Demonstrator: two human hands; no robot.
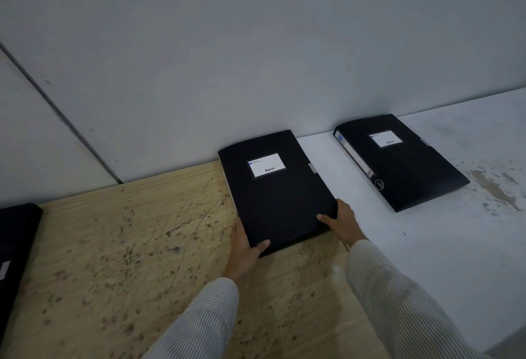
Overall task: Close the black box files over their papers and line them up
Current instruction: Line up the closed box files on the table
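Box file in hand: I see the middle box file (277, 190) lying flat and closed at about 12 o'clock from me, its far end against the wall (256, 60), straddling the seam between the wooden board (128, 259) and the white tabletop (427, 245).
Left hand: my left hand (244, 245) clamps the near-left corner, thumb on the lid, fingers hidden beneath.
Right hand: my right hand (340, 223) clamps the near-right corner, thumb on top, the rest wrapped around the side edge.
Hands together or apart: apart, one on each near corner, both closed on the same file.
Long axis: it runs roughly 11 to 5 o'clock, so the near end swings to my right.
Neighbour: the second box file (398, 162) sits at about 1 o'clock, well apart, also closed, with nearly the same tilt but farther from me.
Third file: a dark box file (15, 250) shows at 9 o'clock, cut by the frame; whether it is shut I cannot tell.
Key relation: I judge the right hand nearer to the neighbour, so it would lead any slide toward 1 o'clock.
Risk: the seam between surfaces may snag the base.
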